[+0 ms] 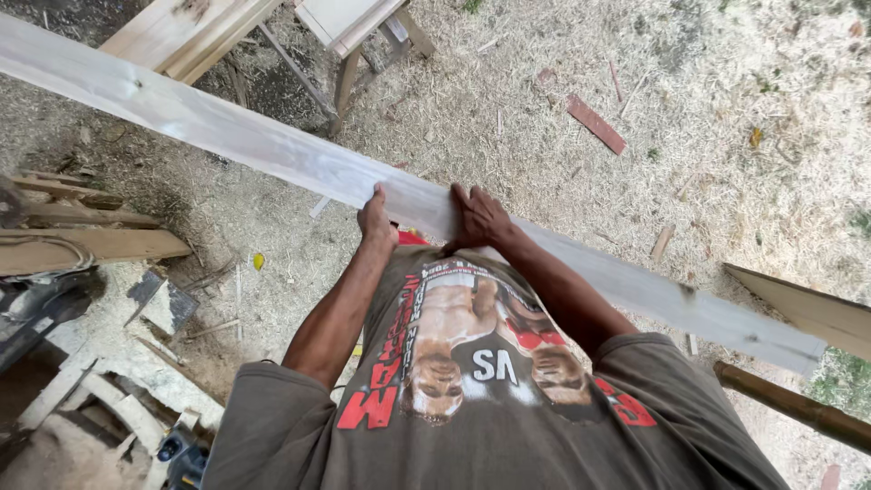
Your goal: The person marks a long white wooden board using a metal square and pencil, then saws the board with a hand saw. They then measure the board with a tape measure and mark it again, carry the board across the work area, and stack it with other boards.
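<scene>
Long pale planed plank (272,150) with smooth faces, left hand (376,218) and right hand (476,218) fingers curled shut over its near edge, sawdust-strewn ground (708,109), reddish wood offcut (596,124)

Wearing a grey-brown short-sleeved T-shirt (472,408), big printed picture across the chest, bold red lettering down both sides. Bare forearms, no gloves, no watch, no rings showing.
</scene>
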Available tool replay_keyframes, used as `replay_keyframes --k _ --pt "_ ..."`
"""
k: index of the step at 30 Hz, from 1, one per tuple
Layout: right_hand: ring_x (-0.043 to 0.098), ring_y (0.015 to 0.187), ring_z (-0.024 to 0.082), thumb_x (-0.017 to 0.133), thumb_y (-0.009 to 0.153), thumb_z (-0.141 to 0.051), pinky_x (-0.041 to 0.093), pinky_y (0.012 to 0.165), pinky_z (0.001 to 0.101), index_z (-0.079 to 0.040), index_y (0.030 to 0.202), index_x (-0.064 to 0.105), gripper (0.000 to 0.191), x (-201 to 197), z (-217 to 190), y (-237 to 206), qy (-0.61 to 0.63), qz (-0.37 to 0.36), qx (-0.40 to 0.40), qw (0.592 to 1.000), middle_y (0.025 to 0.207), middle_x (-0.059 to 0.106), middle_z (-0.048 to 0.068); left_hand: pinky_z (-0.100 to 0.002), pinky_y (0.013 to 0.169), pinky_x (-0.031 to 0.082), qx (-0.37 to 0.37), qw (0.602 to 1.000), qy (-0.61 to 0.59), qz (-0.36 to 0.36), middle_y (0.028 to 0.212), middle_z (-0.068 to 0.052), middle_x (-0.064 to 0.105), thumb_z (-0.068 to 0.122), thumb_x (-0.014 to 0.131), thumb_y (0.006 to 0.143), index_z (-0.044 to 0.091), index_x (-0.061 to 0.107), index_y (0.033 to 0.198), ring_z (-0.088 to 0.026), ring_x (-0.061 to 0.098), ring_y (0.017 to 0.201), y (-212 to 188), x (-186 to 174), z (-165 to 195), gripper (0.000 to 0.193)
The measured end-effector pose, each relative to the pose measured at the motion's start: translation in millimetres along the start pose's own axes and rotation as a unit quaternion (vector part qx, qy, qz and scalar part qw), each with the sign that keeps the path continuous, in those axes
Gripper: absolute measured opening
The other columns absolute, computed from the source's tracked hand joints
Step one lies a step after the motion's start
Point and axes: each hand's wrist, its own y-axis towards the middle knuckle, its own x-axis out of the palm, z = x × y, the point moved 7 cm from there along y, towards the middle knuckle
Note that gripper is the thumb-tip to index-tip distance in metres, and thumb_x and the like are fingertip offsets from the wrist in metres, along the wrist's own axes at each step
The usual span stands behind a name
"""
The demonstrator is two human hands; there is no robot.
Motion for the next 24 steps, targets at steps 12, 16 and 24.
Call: replay_keyframes --k 12,16,24 --pt "0.063 0.104 0.043 0.09 0.051 -0.049 0.054 0.089 0.0486 -0.003 0.143 0.035 0.116 -136 66 138 -0.001 -0.007 -0.104 0.995 0.117 0.057 0.024 -0.051 0.095 0.053 -0.019 0.997 -0.073 -0.01 0.123 -0.011 0.067 0.028 0.066 0.095 0.006 0.062 0.128 -0.03 0.064 0.114 96 134 8 0.04" --pt "0.06 0.105 0.045 0.091 0.05 -0.045 0.053 0.09 0.0491 -0.001 0.14 0.037 0.114 -180 106 176 -0.038 -0.002 -0.14 0.989 0.117 0.058 0.024 -0.047 0.1 0.053 -0.011 0.993 -0.111 -0.041 0.125 -0.011 0.069 0.03 0.065 0.097 0.003 0.064 0.13 -0.03 0.066 0.118 117 195 -6 0.043" --pt "0.06 0.111 0.043 0.09 0.054 -0.043 0.05 0.1 0.049 -0.006 0.14 0.041 0.106 -266 176 248 -0.091 -0.049 -0.167 0.98 0.119 0.058 0.024 -0.048 0.099 0.052 0.022 0.981 -0.192 -0.021 0.122 -0.009 0.068 0.029 0.07 0.093 0.007 0.063 0.128 -0.027 0.064 0.115 152 290 -40 0.042"
